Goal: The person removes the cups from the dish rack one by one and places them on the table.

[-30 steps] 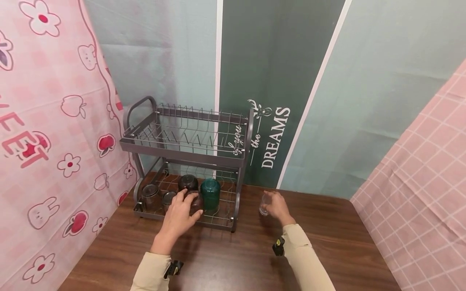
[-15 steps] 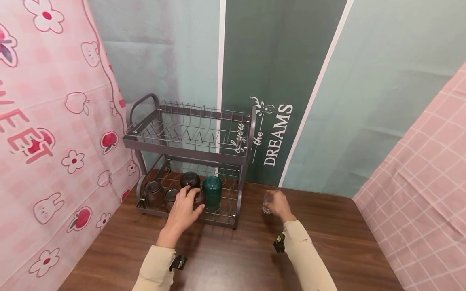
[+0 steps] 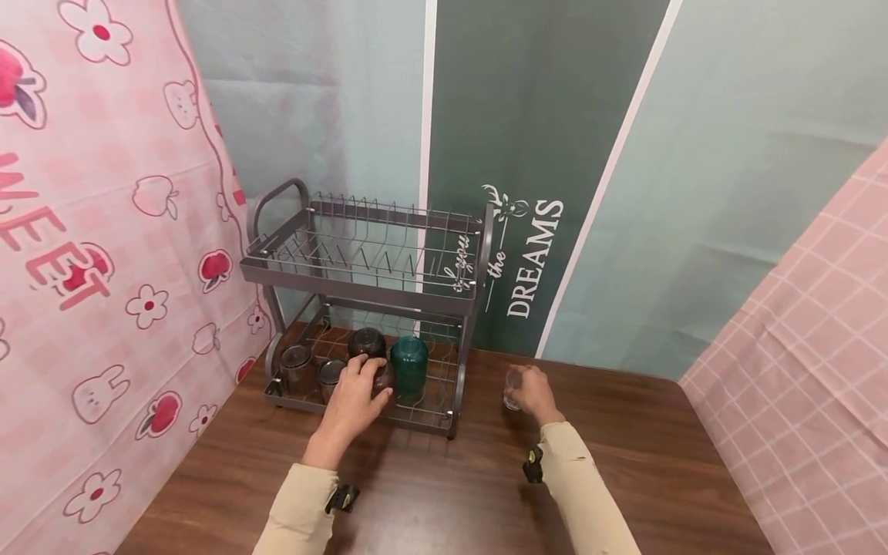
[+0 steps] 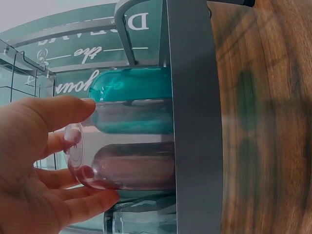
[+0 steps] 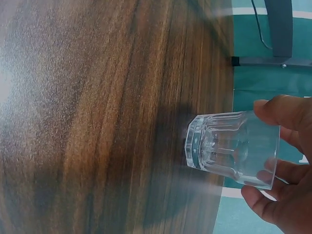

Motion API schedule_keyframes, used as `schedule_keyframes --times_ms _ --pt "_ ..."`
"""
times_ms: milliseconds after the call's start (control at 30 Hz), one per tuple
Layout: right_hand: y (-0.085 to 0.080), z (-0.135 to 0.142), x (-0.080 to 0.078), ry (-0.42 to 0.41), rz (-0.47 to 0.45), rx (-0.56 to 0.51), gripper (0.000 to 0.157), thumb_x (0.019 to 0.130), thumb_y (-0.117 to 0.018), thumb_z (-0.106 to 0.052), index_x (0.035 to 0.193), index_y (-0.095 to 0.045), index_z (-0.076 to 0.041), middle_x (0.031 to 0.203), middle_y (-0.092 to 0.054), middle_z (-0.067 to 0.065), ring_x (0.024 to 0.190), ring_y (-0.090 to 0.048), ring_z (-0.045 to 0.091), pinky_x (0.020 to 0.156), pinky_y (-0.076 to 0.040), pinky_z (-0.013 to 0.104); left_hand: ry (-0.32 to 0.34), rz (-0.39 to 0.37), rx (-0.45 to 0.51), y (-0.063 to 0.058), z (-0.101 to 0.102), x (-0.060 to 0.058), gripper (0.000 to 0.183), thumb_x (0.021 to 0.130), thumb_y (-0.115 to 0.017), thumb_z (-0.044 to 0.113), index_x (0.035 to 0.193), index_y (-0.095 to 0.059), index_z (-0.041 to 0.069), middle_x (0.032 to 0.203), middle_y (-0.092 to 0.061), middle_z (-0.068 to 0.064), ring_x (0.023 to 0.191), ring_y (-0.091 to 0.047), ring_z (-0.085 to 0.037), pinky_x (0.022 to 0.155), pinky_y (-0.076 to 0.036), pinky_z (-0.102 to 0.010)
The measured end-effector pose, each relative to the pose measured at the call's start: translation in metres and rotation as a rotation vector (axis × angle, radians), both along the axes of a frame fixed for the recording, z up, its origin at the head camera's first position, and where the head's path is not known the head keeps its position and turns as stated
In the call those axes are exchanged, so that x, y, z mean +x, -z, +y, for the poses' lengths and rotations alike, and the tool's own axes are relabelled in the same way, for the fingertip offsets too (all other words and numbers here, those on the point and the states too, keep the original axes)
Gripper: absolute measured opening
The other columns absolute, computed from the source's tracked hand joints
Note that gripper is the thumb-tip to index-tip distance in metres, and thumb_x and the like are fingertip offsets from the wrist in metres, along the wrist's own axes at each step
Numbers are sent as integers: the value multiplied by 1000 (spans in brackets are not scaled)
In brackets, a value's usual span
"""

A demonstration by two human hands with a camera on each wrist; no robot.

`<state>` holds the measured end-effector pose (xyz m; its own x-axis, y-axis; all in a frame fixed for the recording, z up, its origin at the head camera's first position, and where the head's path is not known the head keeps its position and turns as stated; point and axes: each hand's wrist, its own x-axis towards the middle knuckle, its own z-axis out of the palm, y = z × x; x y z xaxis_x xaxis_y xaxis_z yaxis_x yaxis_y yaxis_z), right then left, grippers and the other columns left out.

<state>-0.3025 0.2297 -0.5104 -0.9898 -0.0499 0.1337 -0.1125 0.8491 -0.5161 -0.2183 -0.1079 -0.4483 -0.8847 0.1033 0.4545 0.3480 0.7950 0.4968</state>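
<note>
The left hand [image 3: 351, 401] curls its fingers round a pinkish glass [image 4: 134, 168] in the rack [image 3: 361, 287], the right hand [image 3: 536, 393] pinching a clear glass [image 5: 229, 146].

From where I'm standing, the table [image 3: 444, 493] has a dark brown wood-grain top with a soft sheen, its far corner at the right rounded. Toward the back, left of the middle, a two-tier grey dish rack [image 3: 361, 288] stands upright on it. On the rack's wire lower tier [image 3: 416, 422] are two greyish glasses [image 3: 297, 366] at the left, a dark glass [image 3: 366, 341] farther back, a pinkish glass [image 4: 136, 165] in front and a teal glass [image 3: 411, 366] to the right, bottoms up.
</note>
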Motion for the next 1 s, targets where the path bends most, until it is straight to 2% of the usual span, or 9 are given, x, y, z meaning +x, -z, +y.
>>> schedule_keyframes --times_ms 233,500,667,833,1000 --pt "0 2 1 4 18 14 53 72 -76 -8 120 -59 4 116 -50 30 105 -46 46 84 -42 55 27 11 -1 -4 -1 -1 45 77 -76 14 116 -58 2 121 -47 -26 105 -49 -42 81 -45 -52" --pt "-3 -4 2 4 -27 90 60 74 -77 -17 127 -54 0 126 -43 32 111 -43 49 82 -40 60 17 4 -3 -3 1 2 45 76 -76 16 115 -59 3 122 -47 -24 106 -48 -42 81 -45 -52" --pt "-11 -5 6 8 -32 157 66 75 -75 -21 132 -49 -1 133 -37 34 117 -37 51 86 -36 63 24 51 -13 -11 5 4 44 74 -77 16 114 -61 4 121 -48 -23 106 -48 -41 79 -46 -50" --pt "-21 -9 11 3 -25 168 69 75 -76 -22 134 -47 -1 134 -35 35 119 -35 52 86 -34 64 32 125 -12 -19 5 4 44 73 -78 15 113 -62 4 120 -49 -24 104 -49 -41 77 -46 -49" --pt "-23 -12 16 -4 -46 177 67 76 -75 -22 133 -48 -1 133 -37 33 119 -35 52 87 -34 64 31 142 -18 -18 5 3 45 72 -78 15 112 -61 3 118 -49 -24 103 -49 -41 78 -46 -50"
